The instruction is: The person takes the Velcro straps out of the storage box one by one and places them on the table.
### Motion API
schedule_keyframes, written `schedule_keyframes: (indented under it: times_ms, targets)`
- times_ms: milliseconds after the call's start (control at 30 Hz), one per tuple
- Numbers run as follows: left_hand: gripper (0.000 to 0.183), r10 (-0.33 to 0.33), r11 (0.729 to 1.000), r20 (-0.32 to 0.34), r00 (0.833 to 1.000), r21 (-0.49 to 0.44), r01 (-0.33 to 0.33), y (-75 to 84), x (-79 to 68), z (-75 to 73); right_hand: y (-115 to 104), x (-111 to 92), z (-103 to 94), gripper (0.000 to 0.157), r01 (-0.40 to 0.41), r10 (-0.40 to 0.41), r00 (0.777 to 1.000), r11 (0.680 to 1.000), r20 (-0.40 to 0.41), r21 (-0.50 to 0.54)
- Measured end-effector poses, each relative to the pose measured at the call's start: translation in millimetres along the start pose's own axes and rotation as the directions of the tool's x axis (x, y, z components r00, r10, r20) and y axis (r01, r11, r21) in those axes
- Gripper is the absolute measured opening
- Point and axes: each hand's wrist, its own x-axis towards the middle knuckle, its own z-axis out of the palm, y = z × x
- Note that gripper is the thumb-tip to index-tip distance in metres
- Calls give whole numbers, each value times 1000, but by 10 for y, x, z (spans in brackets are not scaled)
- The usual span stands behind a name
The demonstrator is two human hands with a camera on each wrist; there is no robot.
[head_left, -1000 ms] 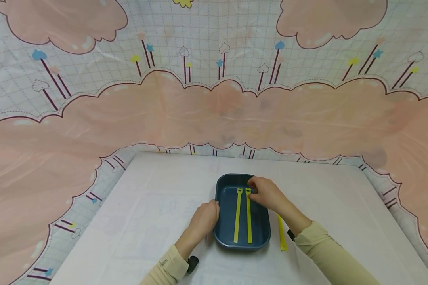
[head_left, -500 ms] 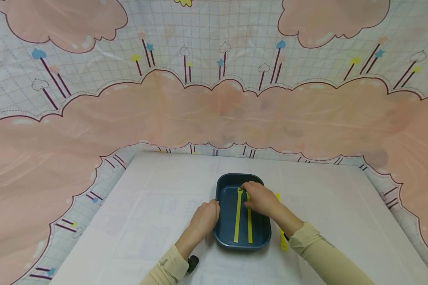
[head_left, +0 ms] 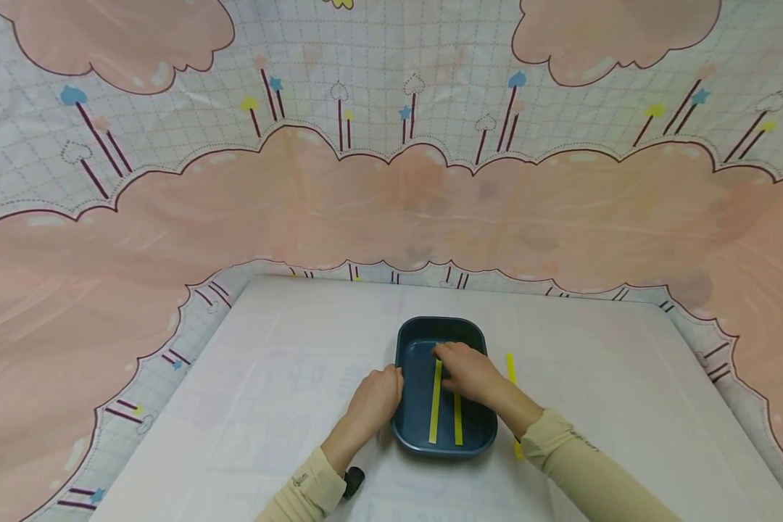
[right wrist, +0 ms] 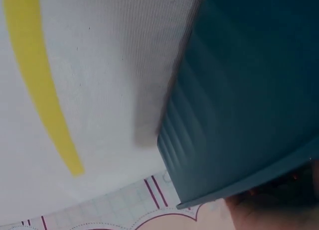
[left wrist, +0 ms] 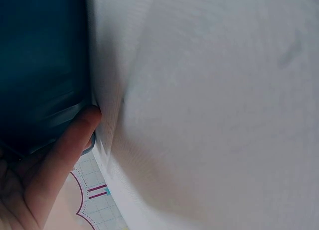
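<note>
A dark blue rectangular tray [head_left: 417, 428] stands on the white table. Two yellow flat straps lie lengthwise inside it, a left strap [head_left: 434, 406] and a right strap [head_left: 458, 424]. My left hand [head_left: 375, 397] grips the tray's left rim; in the left wrist view a finger [left wrist: 67, 148] lies along the tray wall. Over the tray's far half, my right hand [head_left: 473, 371] has its fingertips at the far end of the left strap, with the thumb apart from them. That hand covers the upper part of the right strap.
Another yellow strap [head_left: 510, 368] lies on the table right of the tray, partly behind my right forearm. White cloth covers the table [head_left: 300, 326]. A patterned pink and white curtain [head_left: 391, 210] hangs beyond its far edge.
My right hand has moved left inside the tray, from the head of the right strap to the head of the left one. My left hand has stayed on the rim.
</note>
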Motion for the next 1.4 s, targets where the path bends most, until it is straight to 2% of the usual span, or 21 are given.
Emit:
schedule_keyframes:
  times_ms: [200, 467, 567, 933, 1133, 1267, 1400]
  targets:
    - [31, 16, 1000, -7, 1000, 4, -16, -3, 4, -17, -40, 19, 52, 43, 10, -11, 1000, 998, 27, 57]
    - [31, 23, 1000, -13, 1000, 11, -23, -3, 12, -28, -127, 34, 78, 28, -139, 139, 990, 990, -14, 7]
    - [31, 22, 1000, -13, 1000, 14, -22, -6, 13, -27, -148, 35, 104, 24, -159, 159, 987, 987, -19, 1]
    - [31, -2, 1000, 14, 1000, -12, 2, -25, 15, -15, -276, 66, 179, 12, -108, 108, 994, 991, 3, 83]
    - [30, 5, 1000, 9, 1000, -3, -5, -45, 15, -4, -362, 71, 223, 27, -53, 53, 998, 999, 22, 2]
    - [31, -7, 1000, 25, 1000, -3, 7, -40, 11, -4, -386, 85, 271, 22, -17, 19, 1000, 998, 19, -66]
    - [31, -11, 1000, 27, 1000, -11, 11, -34, 2, -8, -387, 105, 304, 17, 6, -5, 1000, 997, 7, -81]
